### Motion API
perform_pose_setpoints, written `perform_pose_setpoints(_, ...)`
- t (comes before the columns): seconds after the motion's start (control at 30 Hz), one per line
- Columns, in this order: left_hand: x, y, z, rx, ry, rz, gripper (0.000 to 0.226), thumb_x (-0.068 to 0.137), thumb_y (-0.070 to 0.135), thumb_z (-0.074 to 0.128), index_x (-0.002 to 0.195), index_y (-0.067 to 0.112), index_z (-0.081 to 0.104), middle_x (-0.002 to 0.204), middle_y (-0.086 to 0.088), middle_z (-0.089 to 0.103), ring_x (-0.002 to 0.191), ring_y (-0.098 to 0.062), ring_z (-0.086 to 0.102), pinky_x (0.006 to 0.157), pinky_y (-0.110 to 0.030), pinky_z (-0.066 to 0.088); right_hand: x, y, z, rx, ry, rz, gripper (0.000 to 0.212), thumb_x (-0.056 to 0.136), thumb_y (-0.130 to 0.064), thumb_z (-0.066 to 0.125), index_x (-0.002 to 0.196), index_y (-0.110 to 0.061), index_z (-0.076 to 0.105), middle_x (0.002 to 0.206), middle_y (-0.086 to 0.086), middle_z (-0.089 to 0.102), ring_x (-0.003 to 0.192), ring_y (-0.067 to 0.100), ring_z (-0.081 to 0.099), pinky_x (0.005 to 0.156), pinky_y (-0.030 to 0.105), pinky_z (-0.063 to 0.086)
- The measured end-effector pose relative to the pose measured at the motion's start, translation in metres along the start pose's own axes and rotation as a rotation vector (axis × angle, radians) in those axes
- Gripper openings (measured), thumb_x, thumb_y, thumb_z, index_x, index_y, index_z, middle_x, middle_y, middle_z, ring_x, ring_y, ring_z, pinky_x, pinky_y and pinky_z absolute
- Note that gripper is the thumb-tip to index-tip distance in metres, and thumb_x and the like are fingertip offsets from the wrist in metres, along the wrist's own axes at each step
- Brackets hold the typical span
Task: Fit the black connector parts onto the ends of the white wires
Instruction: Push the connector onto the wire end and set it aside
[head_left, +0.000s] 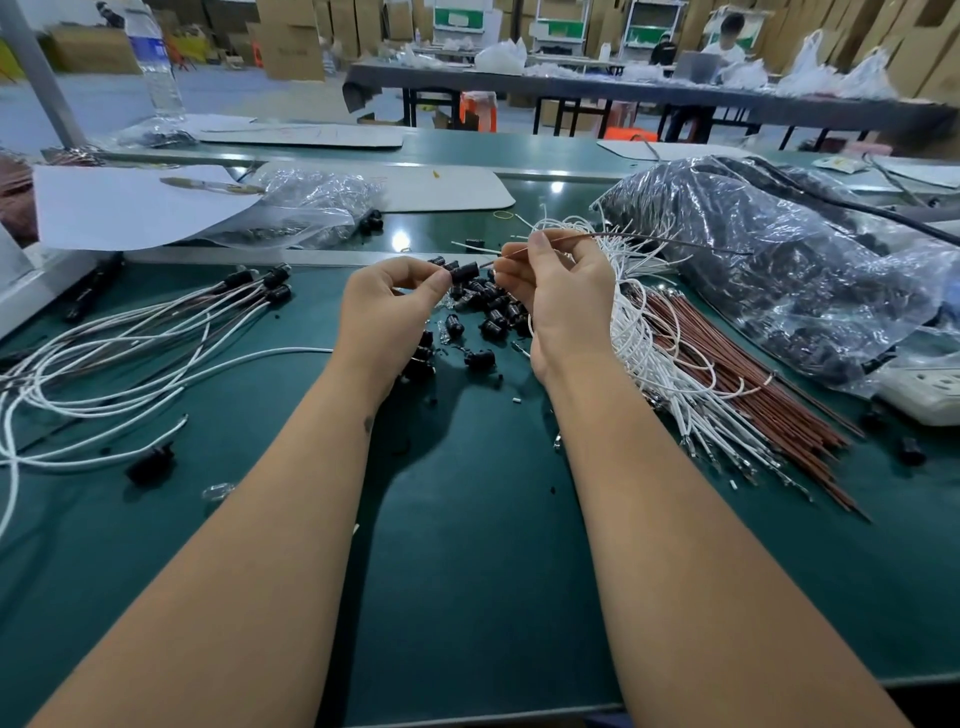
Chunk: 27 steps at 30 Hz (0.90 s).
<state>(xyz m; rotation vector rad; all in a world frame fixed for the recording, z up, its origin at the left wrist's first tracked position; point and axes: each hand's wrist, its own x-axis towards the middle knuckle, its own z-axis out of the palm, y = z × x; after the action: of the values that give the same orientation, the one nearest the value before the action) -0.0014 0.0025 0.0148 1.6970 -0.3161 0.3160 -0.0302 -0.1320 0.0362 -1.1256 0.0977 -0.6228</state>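
black connector (464, 271) pinched in left hand (387, 306); right hand (558, 291) pinches a brown wire (623, 236) beside it.

no readable text, labels or numbers

We see a green bench top (467, 545) w/ a clear water bottle (156, 67) standing upright at 11 o'clock, far edge. Just below it, at 10, a white sheet (130, 208) lies flat, partly over a crumpled clear bag (311, 208). At 12, a pale rounded board (441, 189), a small yellow rubber band (503, 214) just beside its near edge. At 2 to 3, a big clear plastic bag (779, 270) full of dark bits, slumped on the bench. At 3, a white power strip (924, 392) touching that bag's near end. Far bkgd at 1: a long dark table (623, 91), a seated person (727, 41) behind it, cardboard boxes (291, 47) stacked at 12.
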Motion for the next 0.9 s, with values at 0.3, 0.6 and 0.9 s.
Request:
perform_pose_setpoints(0.3,-0.0004,0.0032,-0.0003,-0.031,0.017,0.008,0.010,0.089,0.021,0.066,0.080,0.021,0.069,0.065,0.006,0.054,0.060,-0.004,0.045,0.063,-0.014,0.041,-0.0036,0.0034,0.0026,-0.184,-0.096,-0.001,0.013,0.095,-0.003,0.055,0.084,-0.009,0.056,0.070,0.008,0.066,0.054,0.015,0.066,0.053,0.023,0.053)
perform_pose_setpoints(0.6,-0.0013,0.0049,-0.0044,0.032,0.006,0.019,0.012,0.089,0.022,0.067,0.077,0.022,0.068,0.049,0.022,0.049,0.050,0.002,0.040,0.055,-0.006,0.036,-0.0021,0.0044,-0.0006,-0.358,-0.088,-0.047,0.016,0.094,-0.018,0.062,0.082,-0.008,0.059,0.068,0.003,0.066,0.052,0.009,0.064,0.050,0.021,0.051)
perform_pose_setpoints(0.9,-0.0005,0.0070,-0.0042,0.021,-0.003,0.024,0.016,0.092,0.017,0.062,0.084,0.005,0.069,0.065,0.004,0.060,0.050,0.003,0.045,0.058,-0.009,0.040,-0.0045,0.0060,0.0024,-0.318,-0.120,0.001,0.017,0.097,-0.017,0.056,0.081,-0.010,0.055,0.063,0.000,0.063,0.049,0.008,0.062,0.048,0.021,0.051)
